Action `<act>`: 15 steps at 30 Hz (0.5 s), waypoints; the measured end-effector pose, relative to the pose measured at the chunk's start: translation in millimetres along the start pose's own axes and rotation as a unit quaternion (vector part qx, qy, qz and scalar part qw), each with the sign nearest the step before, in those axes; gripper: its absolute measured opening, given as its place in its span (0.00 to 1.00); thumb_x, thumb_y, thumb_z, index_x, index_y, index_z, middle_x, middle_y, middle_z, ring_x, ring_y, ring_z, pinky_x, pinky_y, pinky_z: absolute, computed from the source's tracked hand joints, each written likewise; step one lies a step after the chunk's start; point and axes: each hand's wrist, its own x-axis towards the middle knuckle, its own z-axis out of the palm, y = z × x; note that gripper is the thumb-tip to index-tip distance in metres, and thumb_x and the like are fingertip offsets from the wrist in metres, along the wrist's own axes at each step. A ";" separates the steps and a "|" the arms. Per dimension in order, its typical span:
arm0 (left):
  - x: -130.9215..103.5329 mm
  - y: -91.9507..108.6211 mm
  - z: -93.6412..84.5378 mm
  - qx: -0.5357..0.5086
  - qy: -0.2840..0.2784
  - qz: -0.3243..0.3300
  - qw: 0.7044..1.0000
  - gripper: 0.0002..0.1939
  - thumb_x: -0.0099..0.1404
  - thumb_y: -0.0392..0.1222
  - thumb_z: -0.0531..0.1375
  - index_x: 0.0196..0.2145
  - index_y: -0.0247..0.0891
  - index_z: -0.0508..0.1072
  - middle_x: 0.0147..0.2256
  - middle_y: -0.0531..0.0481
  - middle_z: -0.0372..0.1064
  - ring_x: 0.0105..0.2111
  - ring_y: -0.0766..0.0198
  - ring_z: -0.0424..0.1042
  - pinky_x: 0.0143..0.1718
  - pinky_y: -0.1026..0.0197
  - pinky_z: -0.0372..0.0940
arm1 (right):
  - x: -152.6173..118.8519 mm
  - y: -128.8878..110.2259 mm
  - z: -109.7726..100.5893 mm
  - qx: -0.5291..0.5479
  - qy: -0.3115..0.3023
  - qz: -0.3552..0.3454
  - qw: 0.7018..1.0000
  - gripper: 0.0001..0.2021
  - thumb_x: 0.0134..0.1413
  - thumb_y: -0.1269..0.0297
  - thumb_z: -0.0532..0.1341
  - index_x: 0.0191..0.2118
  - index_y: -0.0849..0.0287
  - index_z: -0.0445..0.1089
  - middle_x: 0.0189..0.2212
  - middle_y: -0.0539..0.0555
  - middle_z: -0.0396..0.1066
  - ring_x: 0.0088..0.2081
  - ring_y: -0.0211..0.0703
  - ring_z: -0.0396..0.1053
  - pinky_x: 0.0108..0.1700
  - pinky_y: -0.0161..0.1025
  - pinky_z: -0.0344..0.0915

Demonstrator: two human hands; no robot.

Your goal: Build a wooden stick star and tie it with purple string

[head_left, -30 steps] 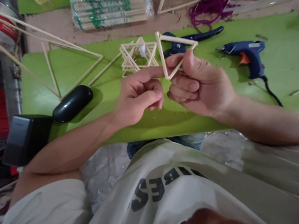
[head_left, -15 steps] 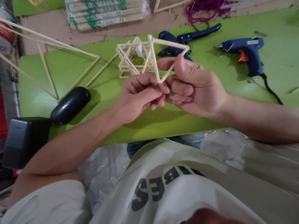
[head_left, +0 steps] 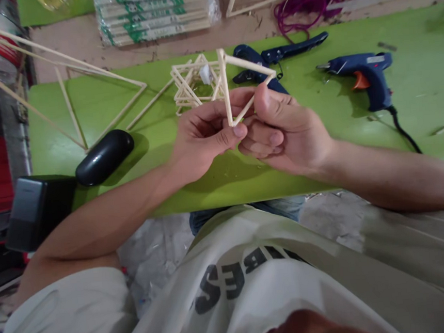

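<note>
Watching by head camera, I see the stick triangle held up over the green tabletop, left hand pinching its lowest corner between thumb and forefinger. Right hand presses its thumb on the sloping side, other fingers curled in. Weak point, as I judge it: the corners. Should the hands twist or pull against each other, a joint could crack; how firmly they are bonded I cannot tell. Second risk: the star-shaped stick frame sits just behind, overlapped in my view, so a forward push could knock it. True gap unclear. Hot glue gun lies well apart on the right, nozzle facing leftward; a wide sweep of the right hand could meet the tip, with a burn if heated.
</note>
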 end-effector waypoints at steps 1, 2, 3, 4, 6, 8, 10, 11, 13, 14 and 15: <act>-0.2 0.0 -0.1 -0.002 0.002 0.003 1.000 0.21 0.69 0.66 0.80 0.45 0.49 0.88 0.28 0.55 0.71 0.25 0.71 0.66 0.25 0.61 0.57 | 0.6 1.3 -0.8 0.002 -0.012 0.006 1.000 0.17 0.73 0.49 0.77 0.43 0.59 0.82 0.17 0.39 0.52 0.19 0.29 0.38 0.21 0.31 0.39; -0.2 -0.5 -0.7 -0.006 -0.001 0.011 1.000 0.19 0.71 0.64 0.80 0.44 0.48 0.88 0.28 0.55 0.73 0.24 0.71 0.66 0.25 0.61 0.57 | 0.9 2.0 -1.5 0.002 -0.023 0.012 1.000 0.17 0.73 0.50 0.77 0.42 0.59 0.81 0.17 0.39 0.53 0.19 0.28 0.38 0.21 0.30 0.40; 0.0 -1.3 -1.7 -0.010 -0.007 0.021 1.000 0.16 0.73 0.61 0.79 0.43 0.48 0.88 0.29 0.55 0.74 0.24 0.72 0.67 0.25 0.61 0.57 | 1.0 2.0 -2.0 0.001 -0.031 0.017 0.999 0.17 0.74 0.50 0.77 0.41 0.58 0.79 0.17 0.39 0.53 0.18 0.28 0.39 0.21 0.30 0.41; 0.4 -2.2 -2.9 -0.014 -0.013 0.030 0.999 0.15 0.74 0.59 0.78 0.42 0.47 0.88 0.28 0.55 0.74 0.24 0.72 0.67 0.25 0.62 0.58 | 0.9 1.4 -2.4 -0.002 -0.035 0.019 0.999 0.17 0.74 0.50 0.77 0.40 0.58 0.78 0.17 0.38 0.52 0.18 0.28 0.39 0.21 0.30 0.41; 1.4 -3.3 -5.4 -0.014 -0.019 0.036 0.999 0.14 0.75 0.58 0.78 0.41 0.46 0.88 0.28 0.55 0.74 0.24 0.72 0.67 0.24 0.63 0.58 | -0.2 -1.5 -2.7 -0.010 -0.026 0.018 0.999 0.17 0.77 0.49 0.74 0.41 0.57 0.78 0.17 0.38 0.50 0.18 0.29 0.38 0.21 0.31 0.40; 2.0 -2.2 -7.3 -0.013 -0.007 0.028 1.000 0.16 0.72 0.59 0.80 0.41 0.45 0.89 0.28 0.55 0.74 0.23 0.72 0.66 0.22 0.64 0.57 | -1.7 -6.2 -2.2 -0.020 -0.007 0.034 0.999 0.14 0.80 0.50 0.71 0.44 0.56 0.80 0.17 0.39 0.49 0.18 0.30 0.38 0.22 0.33 0.40; 1.9 1.6 -8.7 -0.005 0.010 0.009 1.000 0.19 0.70 0.61 0.81 0.39 0.44 0.88 0.28 0.54 0.75 0.23 0.73 0.67 0.21 0.65 0.57 | -3.0 -11.5 -0.8 -0.022 0.009 0.045 0.999 0.12 0.80 0.52 0.71 0.47 0.55 0.82 0.17 0.39 0.50 0.18 0.31 0.38 0.23 0.35 0.41; 1.6 4.4 -9.5 0.000 0.012 0.003 1.000 0.20 0.69 0.62 0.81 0.38 0.44 0.87 0.27 0.54 0.74 0.22 0.73 0.67 0.20 0.65 0.57 | -3.4 -14.0 0.0 -0.020 0.013 0.042 0.999 0.11 0.78 0.53 0.72 0.48 0.55 0.82 0.17 0.39 0.50 0.18 0.32 0.37 0.23 0.35 0.40; 0.9 11.6 -11.4 0.015 0.000 0.000 1.000 0.22 0.69 0.62 0.81 0.36 0.42 0.85 0.25 0.54 0.71 0.21 0.72 0.66 0.19 0.65 0.58 | -3.8 -18.9 0.6 -0.012 0.015 0.022 1.000 0.11 0.75 0.53 0.74 0.49 0.56 0.82 0.17 0.39 0.51 0.18 0.32 0.37 0.22 0.36 0.37; 0.7 15.8 -12.6 0.023 -0.009 -0.001 1.000 0.22 0.69 0.62 0.81 0.35 0.42 0.84 0.24 0.54 0.69 0.21 0.72 0.66 0.19 0.65 0.58 | -3.7 -21.7 -0.2 -0.009 0.018 0.015 1.000 0.11 0.77 0.53 0.73 0.49 0.56 0.82 0.17 0.39 0.51 0.19 0.32 0.36 0.22 0.36 0.38; 0.7 20.6 -14.0 0.030 -0.019 0.000 0.999 0.22 0.69 0.61 0.81 0.34 0.41 0.84 0.23 0.55 0.67 0.20 0.72 0.65 0.18 0.65 0.58 | -3.4 -25.2 -1.9 -0.008 0.022 0.011 1.000 0.12 0.79 0.53 0.71 0.50 0.57 0.81 0.18 0.38 0.52 0.19 0.33 0.37 0.22 0.35 0.40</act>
